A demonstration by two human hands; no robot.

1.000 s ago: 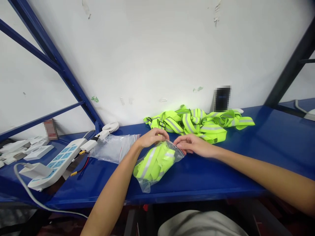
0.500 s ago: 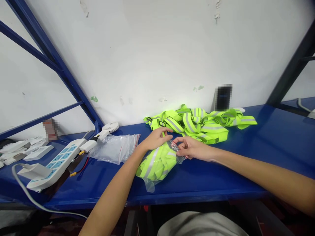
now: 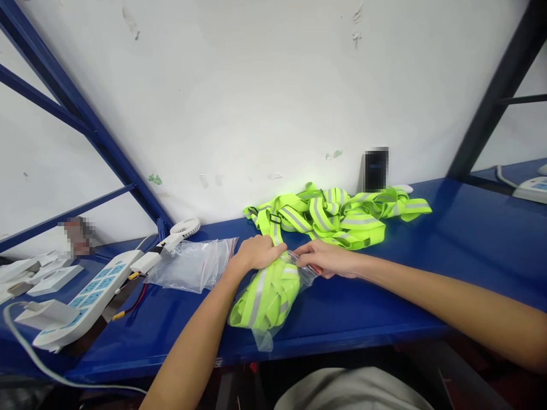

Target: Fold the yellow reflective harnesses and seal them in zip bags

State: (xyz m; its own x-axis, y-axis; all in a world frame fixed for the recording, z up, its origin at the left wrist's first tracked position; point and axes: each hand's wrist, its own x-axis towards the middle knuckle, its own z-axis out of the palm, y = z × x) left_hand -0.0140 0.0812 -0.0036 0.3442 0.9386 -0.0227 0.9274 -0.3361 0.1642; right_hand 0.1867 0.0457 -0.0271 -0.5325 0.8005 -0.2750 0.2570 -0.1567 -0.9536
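A clear bag (image 3: 265, 299) stuffed with folded neon-yellow reflective strap lies near the front edge of the blue table (image 3: 359, 307). My left hand (image 3: 260, 251) is closed over the bag's upper end, by a strap length that runs up towards the pile. My right hand (image 3: 322, 257) pinches the bag's red-lined opening from the right. Behind both hands lies a tangled pile of neon-yellow straps (image 3: 337, 216) with silver stripes and black buckles.
Flat clear bags (image 3: 192, 265) lie left of my left hand. Further left are a white power strip (image 3: 88, 299), a small white fan (image 3: 185, 226), a red-black cable (image 3: 137, 302) and white boxes (image 3: 55, 279). A dark pixelated object (image 3: 376, 169) leans on the wall.
The view has shifted slightly. My left hand has closed and turned over at the bag's top, and a strap with a buckle now shows just above it. My right hand still pinches the opening.
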